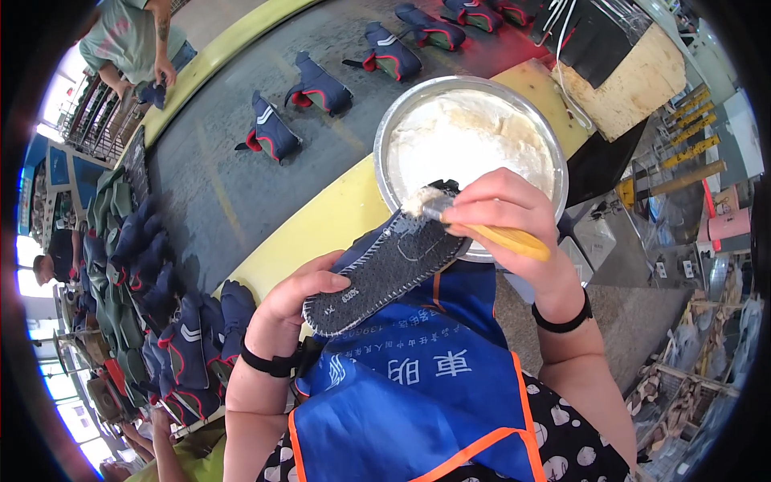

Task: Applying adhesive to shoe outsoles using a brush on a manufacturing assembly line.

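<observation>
In my left hand [301, 291] is a dark shoe upper [377, 277], gripped at one end with its stitched grey underside facing up. My right hand [506, 217] is closed on a brush [514, 239] with a yellow handle. The brush's whitish bristles touch the far end of the underside, where a wet, shiny patch shows. Just beyond the shoe upper stands a round metal basin [385, 153] holding a white paste [474, 145]. The basin's near edge is partly hidden by my right hand and the shoe upper.
Several navy shoe uppers with red trim [321, 88] ride in a row on a dark conveyor belt [233, 193] with a yellow border [297, 233]. More uppers [189, 345] are piled at the left. Across the belt, a person [136, 48] handles a dark shoe. Racks [691, 410] stand at right.
</observation>
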The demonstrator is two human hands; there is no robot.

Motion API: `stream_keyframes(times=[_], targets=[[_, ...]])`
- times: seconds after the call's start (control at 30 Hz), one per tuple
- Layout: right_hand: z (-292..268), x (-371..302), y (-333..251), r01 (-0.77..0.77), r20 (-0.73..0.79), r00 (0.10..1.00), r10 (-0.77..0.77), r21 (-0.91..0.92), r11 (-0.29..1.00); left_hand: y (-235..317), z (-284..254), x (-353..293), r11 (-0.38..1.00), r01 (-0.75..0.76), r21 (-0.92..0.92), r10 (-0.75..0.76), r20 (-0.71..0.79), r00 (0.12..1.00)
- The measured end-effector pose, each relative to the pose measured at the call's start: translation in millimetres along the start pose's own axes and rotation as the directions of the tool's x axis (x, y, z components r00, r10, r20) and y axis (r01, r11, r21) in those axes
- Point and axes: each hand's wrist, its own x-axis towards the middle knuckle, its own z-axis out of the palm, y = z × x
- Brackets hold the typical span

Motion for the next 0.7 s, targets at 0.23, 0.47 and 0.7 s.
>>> stream_keyframes(times=[0.23, 0.47, 0.7], targets=[[2, -4, 1, -0.389, -0.248, 0.891, 0.38, 0.015, 0.921, -8, -6, -5, 0.992, -0.085, 0.094, 0.088, -0.029, 0.996], [20, -2, -7, -0.337, -0.305, 0.893, 0.332, 0.037, 0.941, -14, -1, -5, 0.946, -0.178, 0.269, 0.214, -0.107, 0.971], [23, 1, -7, -0.391, -0.382, 0.852, 0.359, -0.007, 0.92, -19, -2, -4, 0.915, -0.236, 0.327, 0.283, -0.104, 0.953]])
